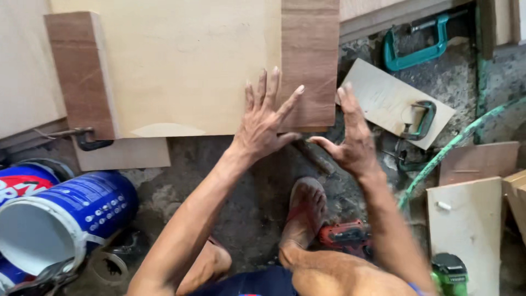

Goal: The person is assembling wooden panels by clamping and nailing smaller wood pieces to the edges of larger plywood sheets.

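Both hands are open and hold nothing: my left hand (267, 121) lies flat, fingers spread, on the brown veneer strip (310, 60), while my right hand (350, 137) hovers just beside its right edge. That strip lies along the right side of the pale plywood panel (181, 66), its long axis running near to far. A matching strip (81, 74) sits at the left (held by a dark clamp (87, 140)). Right of it lie a teal clamp (419, 41) and a green hose (455, 145); blue buckets (66, 219) lie near left.

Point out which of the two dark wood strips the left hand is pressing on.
The left hand presses the right-hand dark strip; the other dark strip lies untouched at the pale panel's left edge.
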